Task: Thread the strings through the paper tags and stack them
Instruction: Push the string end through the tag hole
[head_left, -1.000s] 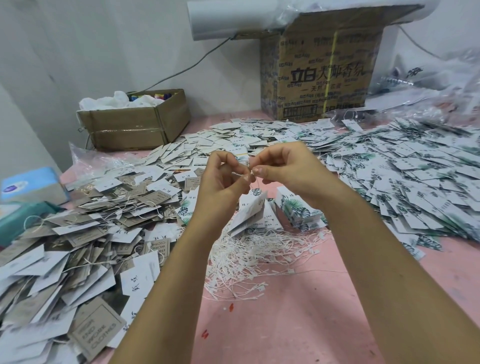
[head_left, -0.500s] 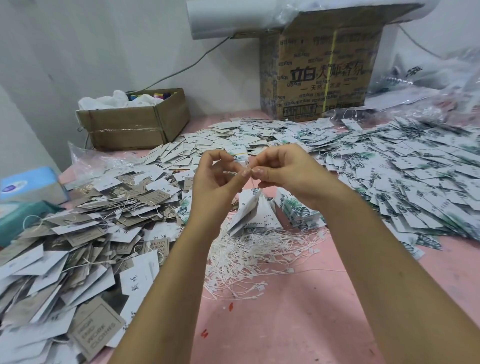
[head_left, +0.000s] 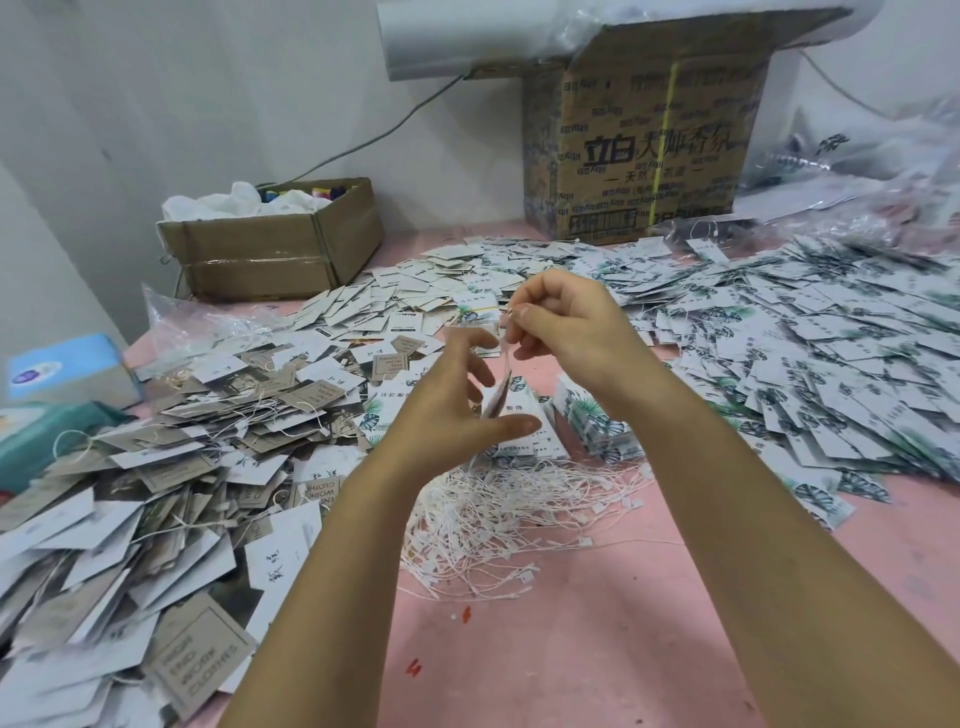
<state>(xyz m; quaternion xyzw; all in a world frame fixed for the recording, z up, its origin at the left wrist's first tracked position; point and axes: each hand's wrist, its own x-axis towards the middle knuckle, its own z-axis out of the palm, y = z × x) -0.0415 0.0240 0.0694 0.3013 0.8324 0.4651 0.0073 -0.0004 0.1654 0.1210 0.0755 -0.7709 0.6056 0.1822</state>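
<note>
Above the pink table (head_left: 597, 623), pinches a white string (head_left: 507, 343) with the right hand (head_left: 566, 332), a few threaded tags (head_left: 494, 404) dangling from it. Spreads the left hand (head_left: 441, 415) open just beside and under those tags; cannot tell whether touching. Below, loose strings (head_left: 519, 514) heaped on the table.

Packing workshop: heaped paper tags (head_left: 810, 332), cardboard boxes (head_left: 644, 150).

left hand (head_left: 457, 410) let go, opened | right hand (head_left: 561, 332) raised | tags (head_left: 494, 402) dangle from string (head_left: 506, 353)
</note>
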